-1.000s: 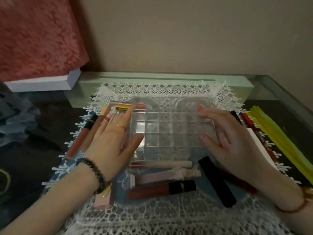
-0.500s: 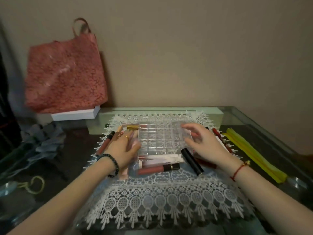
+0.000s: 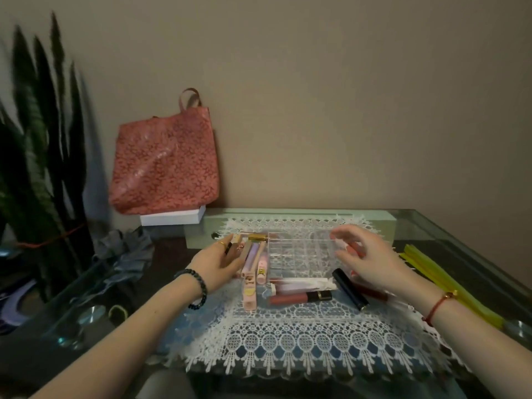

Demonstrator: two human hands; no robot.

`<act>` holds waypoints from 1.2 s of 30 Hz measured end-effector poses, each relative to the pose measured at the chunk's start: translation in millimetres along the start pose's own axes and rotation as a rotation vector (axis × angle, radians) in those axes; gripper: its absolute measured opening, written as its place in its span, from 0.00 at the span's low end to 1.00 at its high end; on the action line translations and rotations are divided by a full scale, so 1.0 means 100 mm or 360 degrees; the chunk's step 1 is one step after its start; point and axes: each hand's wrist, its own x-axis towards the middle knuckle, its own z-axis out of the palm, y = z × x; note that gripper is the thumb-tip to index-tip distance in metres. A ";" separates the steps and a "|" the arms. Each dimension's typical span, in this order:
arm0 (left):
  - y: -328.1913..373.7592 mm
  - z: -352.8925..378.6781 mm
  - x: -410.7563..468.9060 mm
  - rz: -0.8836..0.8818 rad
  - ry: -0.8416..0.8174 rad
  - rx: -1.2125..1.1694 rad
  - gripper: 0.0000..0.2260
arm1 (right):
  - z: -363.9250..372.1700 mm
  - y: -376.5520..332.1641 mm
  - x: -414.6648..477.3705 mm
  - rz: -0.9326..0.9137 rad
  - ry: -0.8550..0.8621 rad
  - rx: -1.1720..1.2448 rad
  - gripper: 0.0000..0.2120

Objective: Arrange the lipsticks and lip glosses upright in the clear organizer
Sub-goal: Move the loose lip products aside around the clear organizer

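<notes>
L hand lay loose-fingered over lip tubes left of clear organizer, R hand slack at its right edge, gripping nothing.

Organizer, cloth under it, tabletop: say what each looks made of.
Organizer: clear hard plastic, probably acrylic, glossy; the lace shows through its thin grid walls.
Cloth: white openwork lace, matte, likely cotton or synthetic thread; it has patterned holes and a scalloped fringe.
Tabletop: glass, glossy; its edge is greenish and see-through, and the surface shows reflections.

No text, label, brand or number can be read on anything in view
</notes>
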 end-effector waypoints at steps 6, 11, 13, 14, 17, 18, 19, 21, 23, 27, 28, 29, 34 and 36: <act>-0.21 -0.03 0.04 -0.0053 -0.0022 0.0010 0.29 | 0.17 -0.13 0.21 -0.0059 -0.0087 -0.0049 0.17; -0.42 0.05 0.11 -0.0125 -0.0105 0.0036 0.29 | 0.43 -0.23 0.50 -0.0148 -0.0187 -0.0107 0.18; -0.50 0.08 0.16 -0.0148 -0.0111 0.0012 0.29 | 0.53 -0.27 0.65 -0.0201 -0.0218 -0.0164 0.18; -0.54 0.10 0.18 -0.0152 -0.0116 0.0000 0.29 | 0.58 -0.29 0.72 -0.0221 -0.0242 -0.0185 0.18; -0.64 0.16 0.25 -0.0141 -0.0146 -0.0012 0.29 | 0.73 -0.33 0.96 -0.0246 -0.0326 -0.0214 0.18; -0.67 0.19 0.28 -0.0128 -0.0165 -0.0005 0.29 | 0.78 -0.34 1.05 -0.0256 -0.0353 -0.0220 0.18; -0.70 0.21 0.30 -0.0115 -0.0184 0.0001 0.29 | 0.84 -0.34 1.12 -0.0269 -0.0379 -0.0234 0.18; -0.76 0.25 0.33 -0.0107 -0.0212 0.0012 0.30 | 0.94 -0.35 1.28 -0.0294 -0.0432 -0.0279 0.18; -0.81 0.28 0.37 -0.0114 -0.0224 0.0013 0.31 | 1.04 -0.35 1.45 -0.0294 -0.0501 -0.0342 0.18; -0.89 0.31 0.46 -0.0056 -0.0207 0.0001 0.28 | 1.29 -0.34 1.76 -0.0280 -0.0688 -0.0618 0.18; -0.90 0.32 0.47 -0.0034 -0.0204 0.0016 0.28 | 1.35 -0.34 1.82 -0.0270 -0.0738 -0.0710 0.18; -0.90 0.33 0.48 -0.0018 -0.0198 0.0021 0.27 | 1.42 -0.34 1.87 -0.0261 -0.0778 -0.0798 0.18; -0.92 0.36 0.50 0.0060 -0.0233 -0.0068 0.21 | 1.68 -0.34 2.03 -0.0211 -0.0899 -0.1042 0.17; -0.94 0.37 0.52 0.0087 -0.0252 -0.0091 0.21 | 1.74 -0.33 2.08 -0.0182 -0.0922 -0.1044 0.15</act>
